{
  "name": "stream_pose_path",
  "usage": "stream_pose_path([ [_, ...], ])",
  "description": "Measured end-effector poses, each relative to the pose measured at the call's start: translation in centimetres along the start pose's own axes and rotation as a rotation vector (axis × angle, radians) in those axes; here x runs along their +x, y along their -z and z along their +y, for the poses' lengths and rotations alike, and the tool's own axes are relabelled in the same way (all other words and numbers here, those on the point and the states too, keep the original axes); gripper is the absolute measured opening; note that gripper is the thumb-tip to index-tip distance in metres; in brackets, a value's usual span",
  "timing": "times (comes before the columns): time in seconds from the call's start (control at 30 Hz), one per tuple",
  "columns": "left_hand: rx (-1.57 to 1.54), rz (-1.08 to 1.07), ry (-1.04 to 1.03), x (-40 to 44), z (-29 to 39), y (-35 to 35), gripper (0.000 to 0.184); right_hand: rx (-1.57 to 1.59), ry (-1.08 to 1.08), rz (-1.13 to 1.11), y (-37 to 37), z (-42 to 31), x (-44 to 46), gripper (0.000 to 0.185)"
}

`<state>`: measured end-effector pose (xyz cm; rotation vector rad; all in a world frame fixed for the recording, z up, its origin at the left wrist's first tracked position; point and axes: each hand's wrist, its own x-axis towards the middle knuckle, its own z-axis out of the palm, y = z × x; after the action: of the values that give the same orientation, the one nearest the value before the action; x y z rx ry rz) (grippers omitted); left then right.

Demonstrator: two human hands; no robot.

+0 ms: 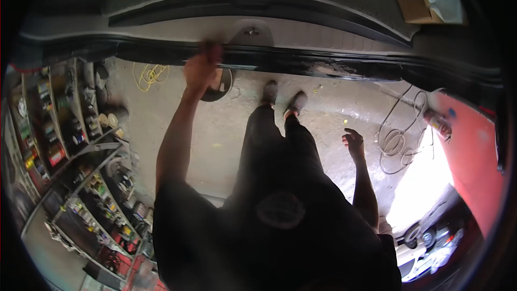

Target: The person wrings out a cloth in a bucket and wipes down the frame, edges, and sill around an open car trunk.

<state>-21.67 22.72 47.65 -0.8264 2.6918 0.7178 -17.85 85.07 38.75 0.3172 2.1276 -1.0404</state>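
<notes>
My left hand (pixel 202 71) is raised at the black rear edge (pixel 269 56) of a vehicle's open cargo area. Its fingers are smeared by motion and overlap that dark edge, so whether they hold anything cannot be made out. Just right of it, a metal latch (pixel 251 32) sits in the light sill trim (pixel 312 36). My right hand (pixel 353 142) hangs low beside my right leg, above the concrete floor. Its index finger is stretched out, the others are loosely bent, and nothing shows in it.
Shelving (pixel 81 113) packed with bottles and cans stands at left. A yellow cord (pixel 151 75) and a grey hose (pixel 396 140) lie on the concrete floor (pixel 210 145). A red panel (pixel 468 145) rises at right. A cardboard box (pixel 413 4) sits in the cargo area.
</notes>
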Motion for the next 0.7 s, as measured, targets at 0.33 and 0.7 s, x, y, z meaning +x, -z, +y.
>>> stream_pose_path([
  [0.33,-0.002,0.567,-0.304,4.3,9.1,-11.2,0.048,0.026,-0.218,-0.01,-0.9,6.4,-3.8,0.033],
  [0.7,-0.3,0.539,-0.52,-2.9,7.5,-7.7,0.032,0.051,0.003,0.022,-1.6,-4.0,-0.6,0.036],
])
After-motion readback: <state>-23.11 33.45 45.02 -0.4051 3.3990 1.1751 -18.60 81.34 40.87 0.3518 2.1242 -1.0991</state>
